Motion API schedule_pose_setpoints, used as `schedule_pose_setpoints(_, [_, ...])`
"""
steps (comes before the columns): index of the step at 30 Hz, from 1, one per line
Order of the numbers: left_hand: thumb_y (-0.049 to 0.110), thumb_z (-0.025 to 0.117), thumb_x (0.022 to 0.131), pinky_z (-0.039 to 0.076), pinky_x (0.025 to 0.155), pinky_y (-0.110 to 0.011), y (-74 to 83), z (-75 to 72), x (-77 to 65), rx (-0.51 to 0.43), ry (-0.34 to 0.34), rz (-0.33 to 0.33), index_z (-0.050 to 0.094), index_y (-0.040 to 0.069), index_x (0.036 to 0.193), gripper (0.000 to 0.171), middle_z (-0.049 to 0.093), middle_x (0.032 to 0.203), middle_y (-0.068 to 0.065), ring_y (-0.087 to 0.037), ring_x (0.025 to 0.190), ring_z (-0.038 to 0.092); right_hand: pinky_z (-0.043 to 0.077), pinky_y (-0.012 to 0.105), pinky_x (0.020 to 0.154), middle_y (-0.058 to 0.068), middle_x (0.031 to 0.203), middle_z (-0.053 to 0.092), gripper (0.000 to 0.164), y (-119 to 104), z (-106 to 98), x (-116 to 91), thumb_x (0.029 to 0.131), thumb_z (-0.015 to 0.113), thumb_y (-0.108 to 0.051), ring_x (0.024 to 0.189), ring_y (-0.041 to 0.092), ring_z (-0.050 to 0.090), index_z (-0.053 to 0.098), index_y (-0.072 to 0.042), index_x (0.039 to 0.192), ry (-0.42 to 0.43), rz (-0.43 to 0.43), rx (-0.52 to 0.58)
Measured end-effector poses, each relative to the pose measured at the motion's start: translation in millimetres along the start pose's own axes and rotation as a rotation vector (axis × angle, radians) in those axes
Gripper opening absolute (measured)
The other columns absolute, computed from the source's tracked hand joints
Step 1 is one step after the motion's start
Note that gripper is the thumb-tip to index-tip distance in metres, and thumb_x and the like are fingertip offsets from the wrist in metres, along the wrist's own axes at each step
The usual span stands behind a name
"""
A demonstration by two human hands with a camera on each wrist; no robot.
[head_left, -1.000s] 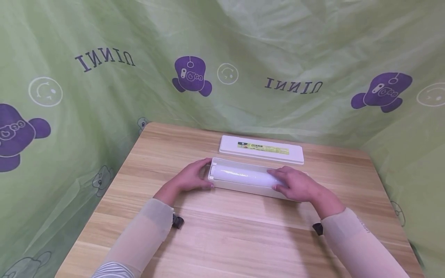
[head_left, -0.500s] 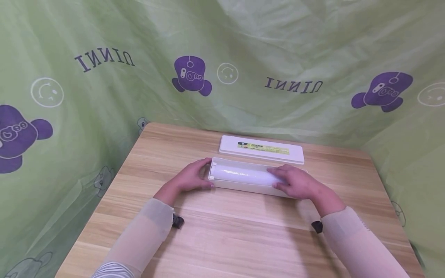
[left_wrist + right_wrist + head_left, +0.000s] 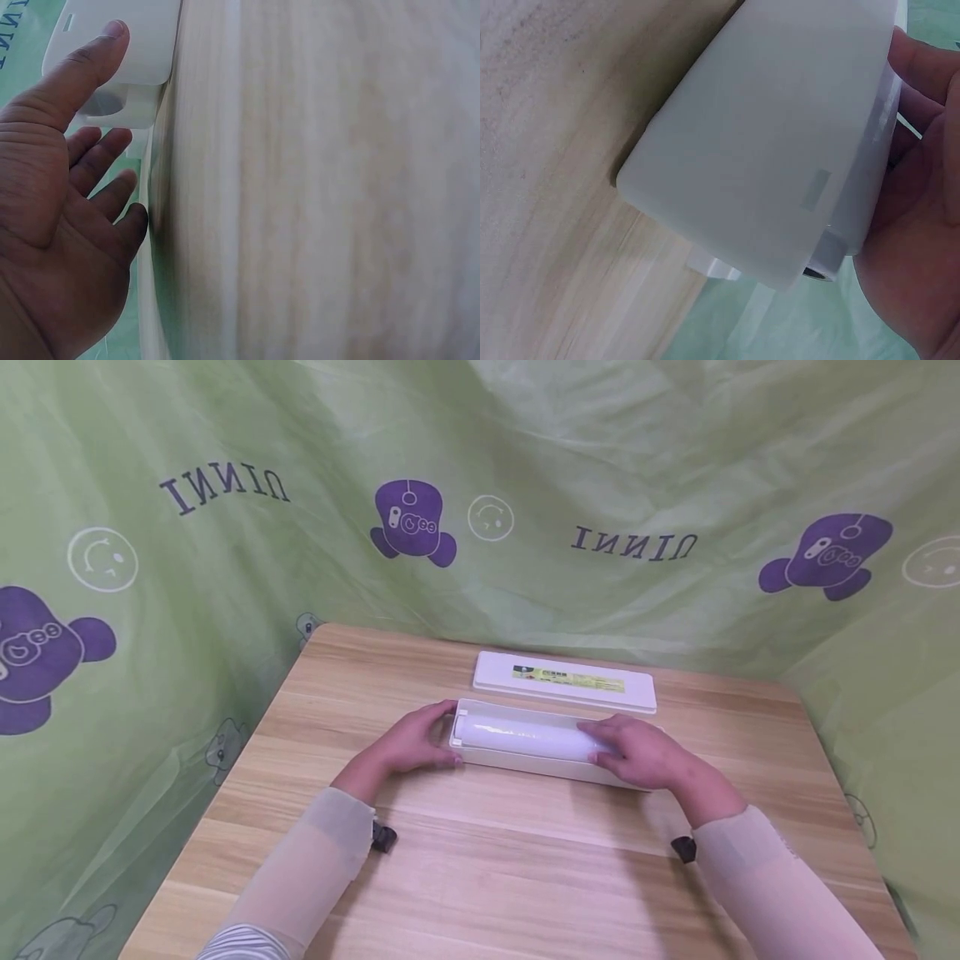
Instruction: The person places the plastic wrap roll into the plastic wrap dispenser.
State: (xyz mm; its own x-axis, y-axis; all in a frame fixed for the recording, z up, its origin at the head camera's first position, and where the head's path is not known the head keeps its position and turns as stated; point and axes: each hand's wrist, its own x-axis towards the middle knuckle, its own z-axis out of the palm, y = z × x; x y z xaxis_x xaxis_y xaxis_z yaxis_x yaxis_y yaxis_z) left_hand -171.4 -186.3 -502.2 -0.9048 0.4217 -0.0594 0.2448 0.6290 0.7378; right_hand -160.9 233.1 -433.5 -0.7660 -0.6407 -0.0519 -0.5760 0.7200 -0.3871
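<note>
On a wood-grain table (image 3: 487, 877) before a green curtain (image 3: 315, 543), a long white box (image 3: 525, 766) lies well in from the left edge, its labelled lid (image 3: 566, 681) flat just behind it, tabletop stretching out in front and the right edge well apart. At the box's left end, a person's left hand (image 3: 408, 743) lightly grasps it, thumb on the near wall, fingers toward the far corner. Near the box's right end, the right hand (image 3: 645, 756) grasps the pale, glossy roll (image 3: 517, 733) inside, thumb at the near rim. Both forearms reach in from the box's near side, left palm facing its end, right hand arched over its top.
</note>
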Motion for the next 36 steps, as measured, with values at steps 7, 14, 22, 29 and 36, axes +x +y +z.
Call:
schedule_pose_setpoints(7, [0.043,0.094,0.073,0.027,0.125,-0.043,1.5,-0.6,-0.3,-0.004,-0.005,-0.004,0.038,0.015,0.161,0.108,0.044,0.161,-0.007,-0.026,0.150,0.036,0.053,0.055,0.101,0.019,0.130,0.069,0.056,-1,-3,1,0.096,0.075,-0.024,0.118,0.033,0.065,0.059,-0.012,0.148,-0.002,0.013,-0.001])
schedule_pose_setpoints(14, [0.043,0.094,0.073,0.027,0.126,-0.043,0.8,0.3,-0.5,0.001,-0.007,-0.011,0.038,0.015,0.161,0.109,0.043,0.162,-0.007,-0.027,0.151,0.036,0.052,0.054,0.105,0.012,0.135,0.068,0.054,9,3,-1,0.090,0.082,-0.019,0.123,0.035,0.065,0.066,-0.012,0.141,0.055,0.002,0.071])
schedule_pose_setpoints(22, [0.044,0.094,0.073,0.028,0.125,-0.043,0.4,0.6,-0.8,0.004,-0.003,-0.008,0.038,0.017,0.161,0.108,0.044,0.161,-0.006,-0.026,0.150,0.037,0.057,0.050,0.098,0.007,0.127,0.073,0.048,16,13,-5,0.081,0.089,-0.012,0.116,0.031,0.070,0.076,-0.010,0.127,0.178,-0.005,0.182])
schedule_pose_setpoints(29, [0.045,0.093,0.074,0.028,0.125,-0.043,3.5,-0.1,-1.5,0.019,-0.010,-0.012,0.037,0.018,0.162,0.107,0.043,0.162,-0.006,-0.026,0.151,0.036,0.057,0.049,0.098,0.006,0.124,0.074,0.047,19,13,-9,0.081,0.091,-0.019,0.115,0.029,0.071,0.077,-0.011,0.125,0.209,0.022,0.188])
schedule_pose_setpoints(36, [0.045,0.094,0.073,0.028,0.125,-0.044,4.8,0.1,-1.2,0.027,-0.006,-0.015,0.037,0.017,0.161,0.108,0.044,0.162,-0.006,-0.027,0.151,0.036,0.057,0.048,0.099,0.005,0.122,0.075,0.047,20,12,-13,0.081,0.091,-0.024,0.114,0.029,0.071,0.078,-0.012,0.124,0.220,0.066,0.219])
